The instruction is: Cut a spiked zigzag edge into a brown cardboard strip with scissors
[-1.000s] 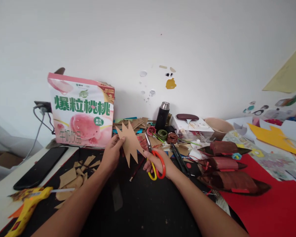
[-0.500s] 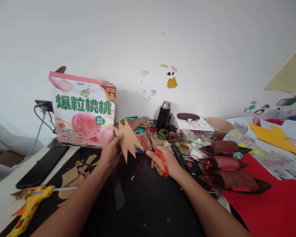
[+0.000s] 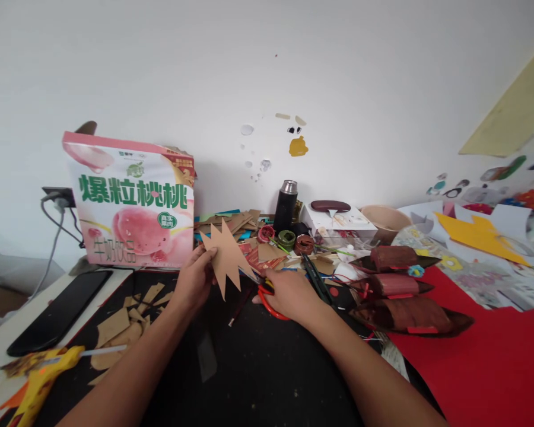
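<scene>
My left hand (image 3: 199, 274) pinches a brown cardboard piece (image 3: 225, 256) by its left edge. The piece has several long pointed spikes, and it is held up over the black table mat (image 3: 258, 379). In my right hand (image 3: 289, 292) are scissors with orange-red and yellow handles (image 3: 269, 302). Their blades point left, at the cardboard's lower right edge; whether they are cutting into it I cannot tell. Below the cardboard a thin dark red stick (image 3: 240, 306) lies on the mat. Cardboard scraps (image 3: 120, 329) are spread left of my left forearm.
A yellow glue gun (image 3: 42, 379) and a black phone (image 3: 57, 311) lie at the left, before a pink-and-white drink carton (image 3: 133, 201). Paint jars (image 3: 286, 239) and a black thermos (image 3: 286, 207) stand at the back. Brown model boats (image 3: 413, 315) sit on the right near red paper (image 3: 480, 367).
My right hand has turned the scissors from pointing upward to pointing left, bringing the blades to the cardboard. The whole view has shifted slightly, so things appear further left.
</scene>
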A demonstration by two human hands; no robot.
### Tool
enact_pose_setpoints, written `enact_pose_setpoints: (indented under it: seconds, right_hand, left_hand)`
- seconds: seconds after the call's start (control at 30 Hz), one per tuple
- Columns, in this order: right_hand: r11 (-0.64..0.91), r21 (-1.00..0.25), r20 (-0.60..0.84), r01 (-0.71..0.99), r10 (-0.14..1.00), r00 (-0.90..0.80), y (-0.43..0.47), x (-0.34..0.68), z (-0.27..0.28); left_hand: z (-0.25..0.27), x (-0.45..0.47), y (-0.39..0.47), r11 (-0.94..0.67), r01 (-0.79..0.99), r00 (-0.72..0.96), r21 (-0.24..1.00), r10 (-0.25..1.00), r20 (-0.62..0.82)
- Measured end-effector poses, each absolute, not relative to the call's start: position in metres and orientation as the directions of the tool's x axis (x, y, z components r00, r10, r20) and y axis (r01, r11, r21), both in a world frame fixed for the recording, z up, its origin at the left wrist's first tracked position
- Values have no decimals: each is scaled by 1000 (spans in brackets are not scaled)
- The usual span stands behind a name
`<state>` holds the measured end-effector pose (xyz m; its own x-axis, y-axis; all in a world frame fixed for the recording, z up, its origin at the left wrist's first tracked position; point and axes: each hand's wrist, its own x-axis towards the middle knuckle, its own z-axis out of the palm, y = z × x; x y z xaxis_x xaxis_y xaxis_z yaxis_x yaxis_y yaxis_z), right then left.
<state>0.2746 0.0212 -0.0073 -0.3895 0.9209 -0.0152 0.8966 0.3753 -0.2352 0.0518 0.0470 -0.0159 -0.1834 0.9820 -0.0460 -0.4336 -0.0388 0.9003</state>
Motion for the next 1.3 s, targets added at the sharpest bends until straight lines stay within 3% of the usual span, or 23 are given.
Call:
enact_pose_setpoints:
  seconds: [0.23,0.37,0.6,0.77,0.87,1.1,1.3]
  right_hand:
    - [453,-231,-31,861,881,-472,16,278,3]
    - [486,-292,34,824,866,-499,12,279,10]
    - [395,-668,109,631,890,-442,19,278,8]
    - [124,-921,-65,369,886,-459,24,274,-8]
    - [1,-953,-159,302,849,-504,22,266,-15]
    - [-108,-985,-167,136,799,-578,19,256,-20]
    - [-151,-985,-175,89,806,-565,19,251,-24]
  left_hand:
    - [-21,51,48,-74,-362,-180,929,984,9]
    - [-22,51,48,-83,-308,-172,948,985,30]
    - [-21,53,48,-52,-384,-169,922,985,-15]
    - [-21,51,50,-101,-436,-208,894,978,10]
    - [-21,51,50,-126,-428,-212,895,977,36]
    - [-23,51,50,-142,-410,-223,901,973,53]
    - [-27,51,51,-161,-395,-233,904,970,71]
